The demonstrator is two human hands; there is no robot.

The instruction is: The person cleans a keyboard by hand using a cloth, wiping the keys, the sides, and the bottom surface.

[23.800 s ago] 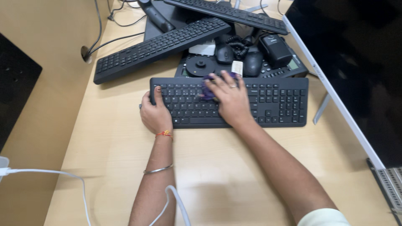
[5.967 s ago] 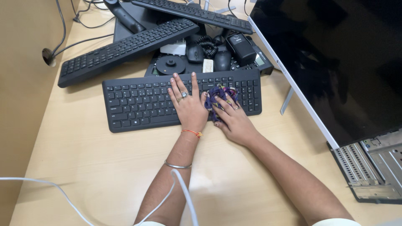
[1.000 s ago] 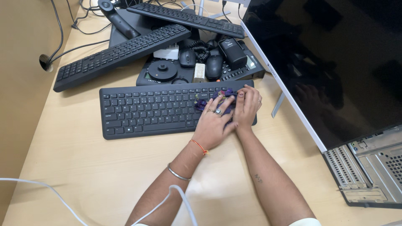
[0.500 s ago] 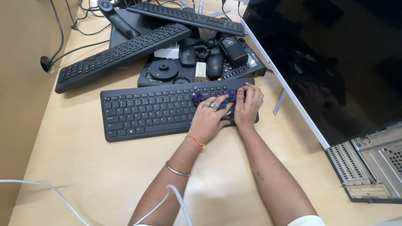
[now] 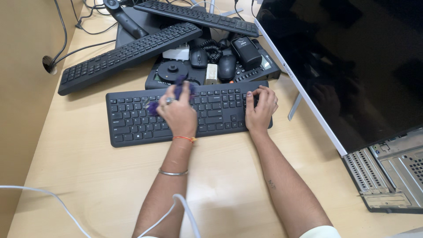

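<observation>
A black keyboard [image 5: 132,119] lies flat on the wooden desk [image 5: 110,185] in front of me. My left hand [image 5: 178,115] is over the middle of its keys, closed on a purple cloth [image 5: 178,90] that sticks out past my fingers and is blurred. My right hand [image 5: 260,108] rests on the keyboard's right end, fingers curled over the number keys and its far edge, with nothing in it.
Behind the keyboard is a pile: two more black keyboards [image 5: 123,50], a desk phone [image 5: 246,66] with coiled cord, two mice [image 5: 227,66]. A large dark monitor [image 5: 352,66] stands at the right, with an open computer case [image 5: 387,176] below it. A white cable [image 5: 185,211] crosses the near edge.
My left hand has swept left with the purple cloth, from the keyboard's right part to its middle. My right hand has stayed on the right end.
</observation>
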